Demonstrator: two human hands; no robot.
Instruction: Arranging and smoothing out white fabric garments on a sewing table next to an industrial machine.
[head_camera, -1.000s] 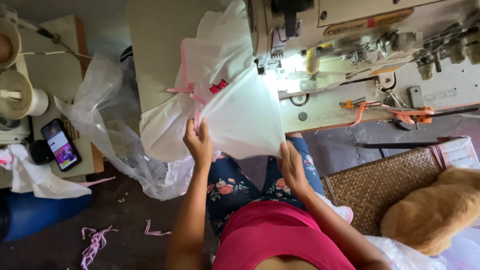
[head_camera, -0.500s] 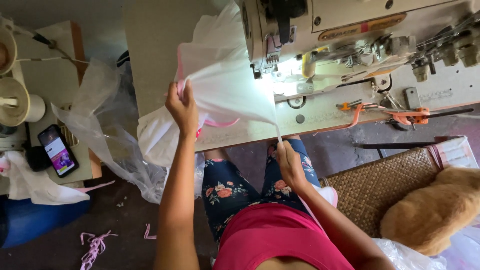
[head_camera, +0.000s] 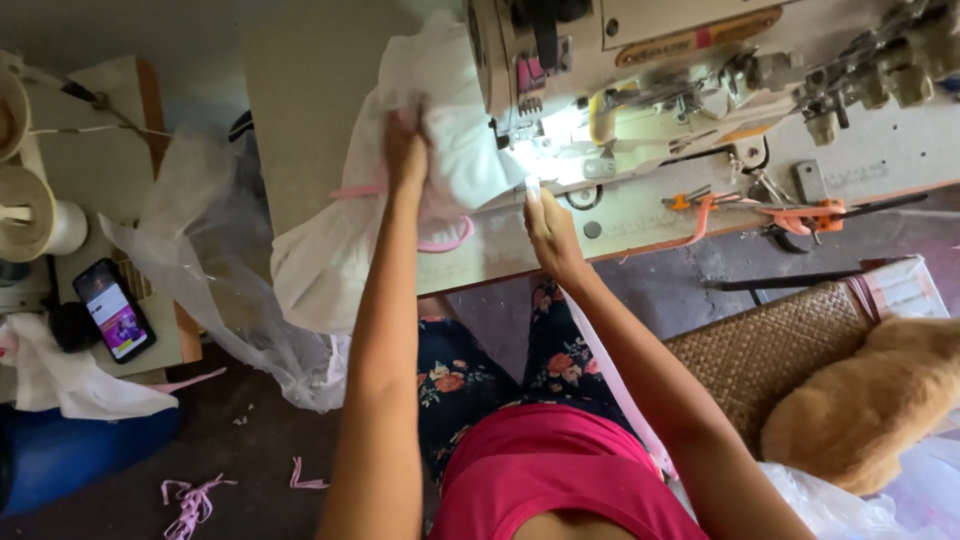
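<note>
A white fabric piece with thin pink trim (head_camera: 440, 170) lies bunched on the pale table (head_camera: 300, 90), its upper edge beside the lit needle area of the cream industrial sewing machine (head_camera: 650, 70). The left hand (head_camera: 405, 150) presses flat on the cloth, fingers spread. The right hand (head_camera: 548, 225) pinches its edge just below the needle. Clear plastic sheeting (head_camera: 200, 260) hangs off the table's left side, near a smartphone with a lit screen (head_camera: 113, 310).
</note>
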